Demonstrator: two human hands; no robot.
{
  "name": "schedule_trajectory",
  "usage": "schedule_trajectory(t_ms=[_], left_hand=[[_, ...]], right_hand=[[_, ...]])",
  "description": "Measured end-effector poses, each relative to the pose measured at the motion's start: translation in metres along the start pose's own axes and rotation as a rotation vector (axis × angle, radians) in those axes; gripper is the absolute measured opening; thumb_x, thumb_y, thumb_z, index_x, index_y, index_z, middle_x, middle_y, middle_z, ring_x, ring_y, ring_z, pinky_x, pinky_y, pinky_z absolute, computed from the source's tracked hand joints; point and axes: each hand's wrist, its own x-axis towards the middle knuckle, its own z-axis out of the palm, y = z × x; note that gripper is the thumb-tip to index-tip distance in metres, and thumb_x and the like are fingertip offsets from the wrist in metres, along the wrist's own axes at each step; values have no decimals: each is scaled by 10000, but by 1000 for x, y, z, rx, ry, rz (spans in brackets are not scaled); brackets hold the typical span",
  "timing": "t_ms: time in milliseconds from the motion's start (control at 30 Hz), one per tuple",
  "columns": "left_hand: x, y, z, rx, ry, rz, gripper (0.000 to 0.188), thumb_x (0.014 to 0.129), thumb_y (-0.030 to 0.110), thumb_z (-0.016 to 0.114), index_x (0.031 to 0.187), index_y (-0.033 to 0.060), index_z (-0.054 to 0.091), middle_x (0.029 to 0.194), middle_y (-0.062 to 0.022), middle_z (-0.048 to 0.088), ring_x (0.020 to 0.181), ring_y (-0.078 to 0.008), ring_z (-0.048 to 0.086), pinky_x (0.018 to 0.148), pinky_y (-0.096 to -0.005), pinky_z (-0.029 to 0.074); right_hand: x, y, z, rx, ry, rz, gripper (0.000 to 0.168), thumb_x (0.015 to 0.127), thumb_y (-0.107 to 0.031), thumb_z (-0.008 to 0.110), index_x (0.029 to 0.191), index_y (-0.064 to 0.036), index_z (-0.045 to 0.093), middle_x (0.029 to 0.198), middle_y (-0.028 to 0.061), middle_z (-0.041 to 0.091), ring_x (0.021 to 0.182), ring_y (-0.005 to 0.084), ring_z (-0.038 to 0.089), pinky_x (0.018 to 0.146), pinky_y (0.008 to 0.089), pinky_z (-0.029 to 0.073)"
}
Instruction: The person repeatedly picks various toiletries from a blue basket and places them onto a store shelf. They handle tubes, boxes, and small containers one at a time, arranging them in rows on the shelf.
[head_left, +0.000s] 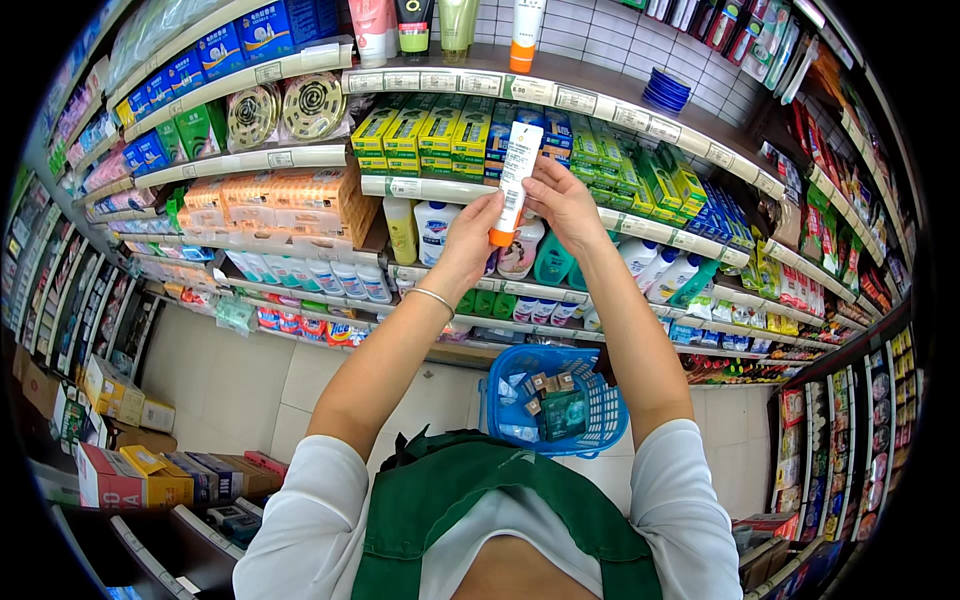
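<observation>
Both hands hold one white squeeze tube with an orange cap (516, 176), cap end down, its printed face towards me. My left hand (474, 231) grips it low on the left side, beside the cap. Fingers of my right hand (561, 196) hold its right side, around the middle. Behind the tube are stacked toothpaste-like cartons (454, 131) in yellow and green. A similar white tube with an orange cap (526, 36) stands on the shelf above, to the right of a green tube (456, 28).
A blue plastic basket (491, 409) with small boxes and packets stands on the tiled floor below my hands. Shelves of bottles (433, 229) and tissue packs (285, 206) run across in front. Cardboard cartons (112, 476) sit at the lower left; more shelving (806, 450) stands at the right.
</observation>
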Motion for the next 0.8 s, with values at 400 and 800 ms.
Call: schedule_trajectory(t_ms=[400,800], left_hand=[[0,2,-4,18,-12,7,335,982,266,453,1142,-14,544,1006,-98,626,897,-179,601,829,-314,487],[-1,6,2,-9,-34,-14,347,990,289,423,1136,-4,536,1004,-99,616,878,-186,596,789,-321,494]], right_hand=[[1,-1,6,-14,13,25,445,871,-95,631,1277,-15,468,1165,87,587,1037,161,577,876,281,473],[3,-1,4,-9,18,9,457,845,-95,665,1252,0,483,1132,98,591,1011,167,587,859,285,488]])
